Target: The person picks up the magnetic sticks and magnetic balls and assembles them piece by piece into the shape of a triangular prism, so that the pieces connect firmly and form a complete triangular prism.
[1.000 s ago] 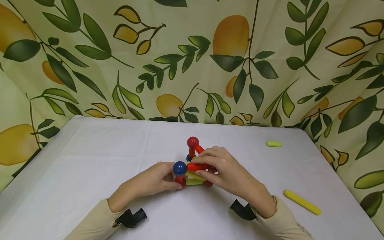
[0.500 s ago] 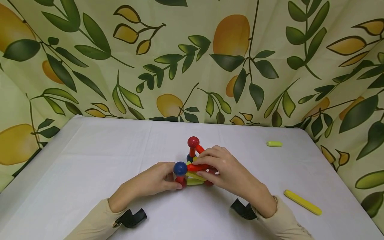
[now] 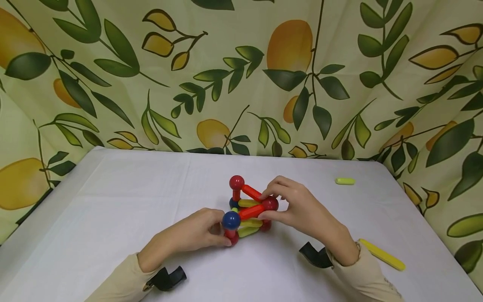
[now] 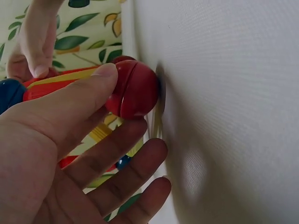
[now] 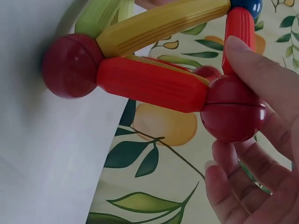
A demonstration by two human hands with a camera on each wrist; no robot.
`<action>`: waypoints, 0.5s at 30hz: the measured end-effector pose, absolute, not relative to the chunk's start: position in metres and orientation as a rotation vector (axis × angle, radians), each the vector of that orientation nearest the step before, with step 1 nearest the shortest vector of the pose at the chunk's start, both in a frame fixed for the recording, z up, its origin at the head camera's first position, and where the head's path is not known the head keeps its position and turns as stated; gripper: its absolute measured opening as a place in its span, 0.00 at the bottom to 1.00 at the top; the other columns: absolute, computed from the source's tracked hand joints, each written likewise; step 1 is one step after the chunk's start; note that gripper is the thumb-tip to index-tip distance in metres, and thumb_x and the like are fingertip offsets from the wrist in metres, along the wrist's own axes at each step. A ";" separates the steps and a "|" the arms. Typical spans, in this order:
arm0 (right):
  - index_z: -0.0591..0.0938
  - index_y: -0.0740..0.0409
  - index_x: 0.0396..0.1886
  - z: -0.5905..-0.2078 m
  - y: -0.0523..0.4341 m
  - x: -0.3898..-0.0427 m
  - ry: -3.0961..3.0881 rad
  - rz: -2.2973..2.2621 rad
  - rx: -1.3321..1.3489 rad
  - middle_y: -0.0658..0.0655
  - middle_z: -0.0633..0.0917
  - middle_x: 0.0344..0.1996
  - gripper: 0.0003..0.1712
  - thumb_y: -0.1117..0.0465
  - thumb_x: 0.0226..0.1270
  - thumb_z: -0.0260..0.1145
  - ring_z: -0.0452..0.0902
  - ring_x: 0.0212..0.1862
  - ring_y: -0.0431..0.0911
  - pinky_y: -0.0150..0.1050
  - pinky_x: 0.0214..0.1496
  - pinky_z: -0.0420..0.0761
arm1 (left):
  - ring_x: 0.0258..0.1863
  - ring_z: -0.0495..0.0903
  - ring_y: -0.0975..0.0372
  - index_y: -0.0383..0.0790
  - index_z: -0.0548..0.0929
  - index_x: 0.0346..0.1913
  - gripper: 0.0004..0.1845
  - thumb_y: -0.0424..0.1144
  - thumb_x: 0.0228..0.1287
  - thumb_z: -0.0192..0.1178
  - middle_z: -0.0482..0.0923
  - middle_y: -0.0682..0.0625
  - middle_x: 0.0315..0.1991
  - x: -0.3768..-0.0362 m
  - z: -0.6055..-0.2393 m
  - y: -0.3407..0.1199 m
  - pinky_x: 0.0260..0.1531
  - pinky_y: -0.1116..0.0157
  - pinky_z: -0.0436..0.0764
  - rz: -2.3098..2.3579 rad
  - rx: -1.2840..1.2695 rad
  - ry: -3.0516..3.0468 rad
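A frame of magnetic building rods and balls stands on the white table in the head view, with red, yellow and light-green rods. My left hand (image 3: pixel 194 232) pinches its lower left red ball (image 4: pixel 135 88) between thumb and forefinger, the other fingers spread below. Just above that ball sits a blue ball (image 3: pixel 231 220). My right hand (image 3: pixel 303 205) holds the upper right red ball (image 5: pixel 232 109), with the thumb near a red rod (image 5: pixel 239 37). From the blue ball a slanting red rod (image 3: pixel 251 212) runs to the held ball. Another red ball (image 3: pixel 236 183) tops the far corner.
A short light-green rod (image 3: pixel 345 181) lies at the far right of the table (image 3: pixel 143 184). Nearer, a long yellow rod (image 3: pixel 383 254) lies partly behind the right sleeve. A patterned curtain (image 3: pixel 241 84) hangs along the table's back edge.
The right hand has moved right and its grip now shows the upper right red ball. The frame has turned a little, its near left corner shifting toward me. The left hand has followed that corner.
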State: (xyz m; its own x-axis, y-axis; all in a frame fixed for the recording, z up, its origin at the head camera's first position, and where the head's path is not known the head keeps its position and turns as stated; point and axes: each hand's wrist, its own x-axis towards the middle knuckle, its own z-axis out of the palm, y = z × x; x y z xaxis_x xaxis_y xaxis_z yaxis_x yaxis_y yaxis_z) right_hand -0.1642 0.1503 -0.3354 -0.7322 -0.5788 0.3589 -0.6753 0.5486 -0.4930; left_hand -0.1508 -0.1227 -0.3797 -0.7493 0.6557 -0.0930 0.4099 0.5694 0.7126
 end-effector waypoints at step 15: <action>0.86 0.50 0.41 -0.338 0.158 -0.172 -2.610 1.078 1.093 0.46 0.84 0.40 0.20 0.60 0.46 0.82 0.79 0.41 0.37 0.35 0.40 0.85 | 0.52 0.78 0.56 0.40 0.75 0.63 0.25 0.40 0.64 0.66 0.80 0.48 0.54 -0.160 -0.385 -0.134 0.55 0.56 0.79 1.000 0.718 2.708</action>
State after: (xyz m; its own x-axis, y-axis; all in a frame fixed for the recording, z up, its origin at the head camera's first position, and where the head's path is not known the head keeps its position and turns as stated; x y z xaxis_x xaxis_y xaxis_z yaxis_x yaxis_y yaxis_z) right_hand -0.1724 0.1577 -0.3378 -0.7338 -0.5800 0.3537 -0.6606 0.4877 -0.5708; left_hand -0.1599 -0.1342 -0.3848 -0.8704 0.4923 0.0099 0.3805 0.6598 0.6480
